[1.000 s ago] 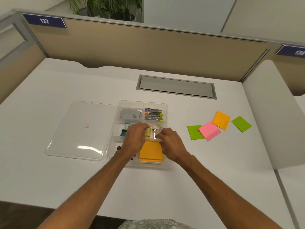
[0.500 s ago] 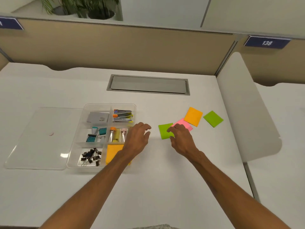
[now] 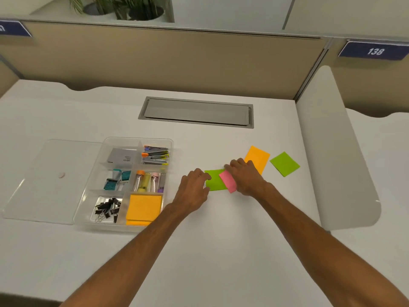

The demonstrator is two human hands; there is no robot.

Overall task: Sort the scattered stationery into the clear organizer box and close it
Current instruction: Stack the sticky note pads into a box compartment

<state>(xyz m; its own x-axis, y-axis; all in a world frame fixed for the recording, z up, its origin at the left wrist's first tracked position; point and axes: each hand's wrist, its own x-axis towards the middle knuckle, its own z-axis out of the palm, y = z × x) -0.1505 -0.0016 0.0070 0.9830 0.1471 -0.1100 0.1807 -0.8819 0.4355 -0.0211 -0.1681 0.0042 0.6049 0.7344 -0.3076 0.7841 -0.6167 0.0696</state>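
The clear organizer box point(image 3: 104, 149) stands open on the white desk, holding staplers, small tubes, binder clips and an orange note pad. Its clear lid point(image 3: 44, 180) lies flat on the desk at its left. To the right of the box my right hand point(image 3: 245, 176) grips a pink sticky pad point(image 3: 229, 182), tilted up over a green sticky pad point(image 3: 214, 180). My left hand point(image 3: 193, 188) has its fingertips on the left edge of that green pad. Beyond my right hand lie an orange pad point(image 3: 257, 157) and a second green pad point(image 3: 284, 163).
A grey cable hatch point(image 3: 197, 111) is set into the desk behind the box. A white side panel point(image 3: 338, 156) rises at the right edge. Beige partition walls close the back.
Both hands left the organizer box and moved right to the sticky pads. My right hand has taken hold of the pink pad and lifted its edge; my left hand has reached the green pad.
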